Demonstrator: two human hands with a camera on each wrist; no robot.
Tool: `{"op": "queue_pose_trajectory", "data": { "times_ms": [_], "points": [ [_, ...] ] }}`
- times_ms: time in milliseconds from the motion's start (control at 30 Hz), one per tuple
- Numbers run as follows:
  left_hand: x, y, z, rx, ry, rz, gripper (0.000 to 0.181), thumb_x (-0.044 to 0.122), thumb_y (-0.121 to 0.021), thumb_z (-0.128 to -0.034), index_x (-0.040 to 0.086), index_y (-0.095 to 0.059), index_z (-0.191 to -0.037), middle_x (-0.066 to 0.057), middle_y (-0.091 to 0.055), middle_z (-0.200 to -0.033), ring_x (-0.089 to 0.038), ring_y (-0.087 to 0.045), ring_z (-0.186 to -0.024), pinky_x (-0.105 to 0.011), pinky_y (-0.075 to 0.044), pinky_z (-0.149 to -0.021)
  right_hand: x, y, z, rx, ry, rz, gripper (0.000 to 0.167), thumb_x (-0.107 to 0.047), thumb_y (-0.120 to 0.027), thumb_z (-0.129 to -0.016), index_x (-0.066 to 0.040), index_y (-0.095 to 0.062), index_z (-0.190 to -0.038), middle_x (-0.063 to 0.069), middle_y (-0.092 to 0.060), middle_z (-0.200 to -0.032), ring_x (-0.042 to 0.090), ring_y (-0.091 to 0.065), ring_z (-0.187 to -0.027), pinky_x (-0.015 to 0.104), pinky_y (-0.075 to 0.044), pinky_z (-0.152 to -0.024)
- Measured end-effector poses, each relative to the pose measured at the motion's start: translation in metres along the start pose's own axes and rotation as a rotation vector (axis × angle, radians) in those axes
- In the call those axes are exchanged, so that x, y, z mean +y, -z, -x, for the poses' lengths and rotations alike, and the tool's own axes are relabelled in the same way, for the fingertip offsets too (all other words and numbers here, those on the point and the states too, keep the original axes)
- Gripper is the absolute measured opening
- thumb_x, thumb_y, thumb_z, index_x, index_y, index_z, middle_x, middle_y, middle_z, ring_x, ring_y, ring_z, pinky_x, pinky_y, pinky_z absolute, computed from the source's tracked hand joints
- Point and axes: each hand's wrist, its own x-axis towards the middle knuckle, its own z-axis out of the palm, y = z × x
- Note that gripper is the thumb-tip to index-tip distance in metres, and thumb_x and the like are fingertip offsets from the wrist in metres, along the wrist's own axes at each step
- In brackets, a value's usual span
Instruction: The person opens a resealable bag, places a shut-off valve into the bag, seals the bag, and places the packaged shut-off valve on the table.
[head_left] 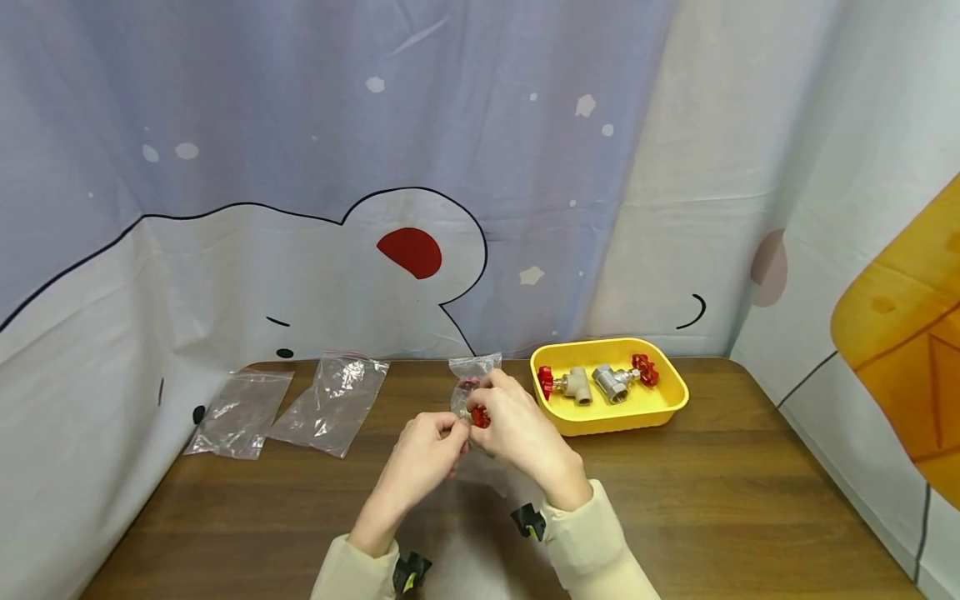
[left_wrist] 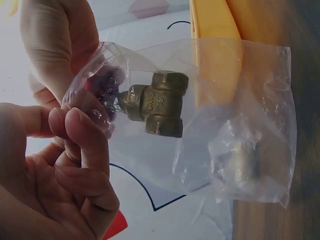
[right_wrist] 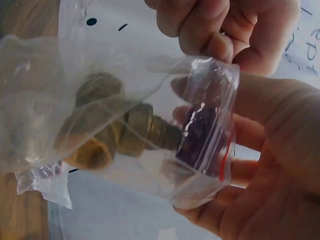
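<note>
Head view shows both my bare hands together above the brown wood-grain table (head_left: pixel 720 492), left of the yellow plastic tray (head_left: pixel 600 423). My left hand (head_left: pixel 420 454) pinches a corner of the clear plastic zip bag (left_wrist: pixel 197 145) between thumb and finger — probably to keep the film steady near its mouth. My right hand (head_left: pixel 521 427) curls its fingers about the bag's red-striped end, where the red handwheel (head_left: pixel 481 416) sits, perhaps because that end offers the surest grip. The brass-coloured metal tee valve (left_wrist: pixel 162 105) lies inside the bag, its wheel toward the mouth. Another clear bag with something reddish inside (head_left: pixel 476 365) rests just beyond. The tray keeps together a beige tee valve (head_left: pixel 577 387) and a silver metal valve (head_left: pixel 612 384), both red-wheeled; two flat clear bags (head_left: pixel 242 414) lie at the left, seemingly out of the way. Raised characters mark the brass-coloured body — perhaps a "15", the rest too faint — and I can make out no brand.
</note>
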Motion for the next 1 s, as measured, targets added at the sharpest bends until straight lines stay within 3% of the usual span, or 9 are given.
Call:
{"op": "queue_pose_trajectory", "data": {
  "times_ms": [167, 433, 700, 833, 1000],
  "points": [
    [0.002, -0.003, 0.001, -0.017, -0.010, 0.009, 0.027, 0.013, -0.053, -0.0921, 0.010, -0.060, -0.066, 0.004, -0.051, -0.049, -0.011, -0.050, -0.045, -0.026, -0.038, -0.044, 0.007, 0.000, 0.003, -0.043, 0.036, -0.057, 0.017, -0.009, -0.080, -0.074, -0.014, -0.073, -0.090, 0.002, -0.056, -0.103, 0.021, -0.055, -0.090, 0.037, -0.046, -0.083],
    [0.005, -0.007, 0.003, 0.010, -0.053, -0.012, 0.028, 0.013, -0.053, -0.0927, 0.012, -0.060, -0.065, 0.006, -0.052, -0.050, -0.010, -0.050, -0.047, -0.025, -0.038, -0.046, 0.013, -0.005, 0.002, -0.106, 0.111, -0.029, 0.015, -0.010, -0.077, -0.078, -0.014, -0.071, -0.091, 0.001, -0.058, -0.101, 0.019, -0.056, -0.091, 0.037, -0.046, -0.082],
    [0.005, -0.008, 0.002, 0.036, -0.068, -0.005, 0.031, 0.012, -0.052, -0.0938, 0.013, -0.062, -0.065, 0.007, -0.056, -0.051, -0.012, -0.056, -0.050, -0.025, -0.041, -0.050, 0.022, -0.010, 0.002, -0.122, 0.129, -0.129, 0.015, -0.006, -0.075, -0.079, -0.012, -0.070, -0.092, 0.001, -0.060, -0.100, 0.016, -0.056, -0.089, 0.030, -0.048, -0.077],
    [0.005, -0.007, 0.002, 0.081, -0.055, 0.073, 0.033, 0.012, -0.052, -0.0956, 0.010, -0.064, -0.065, 0.004, -0.058, -0.053, -0.015, -0.059, -0.051, -0.025, -0.043, -0.047, 0.027, -0.011, 0.001, -0.105, 0.114, -0.216, 0.012, -0.006, -0.069, -0.086, -0.009, -0.071, -0.097, 0.001, -0.063, -0.100, 0.015, -0.060, -0.089, 0.031, -0.050, -0.078],
    [0.003, -0.005, 0.000, 0.126, -0.040, 0.097, 0.033, 0.011, -0.053, -0.0949, 0.009, -0.063, -0.064, 0.002, -0.058, -0.053, -0.019, -0.060, -0.051, -0.024, -0.039, -0.043, 0.027, -0.005, 0.003, -0.030, 0.058, -0.278, 0.012, -0.009, -0.064, -0.093, -0.010, -0.072, -0.101, -0.003, -0.065, -0.098, 0.013, -0.060, -0.088, 0.032, -0.050, -0.078]
  ]
}}
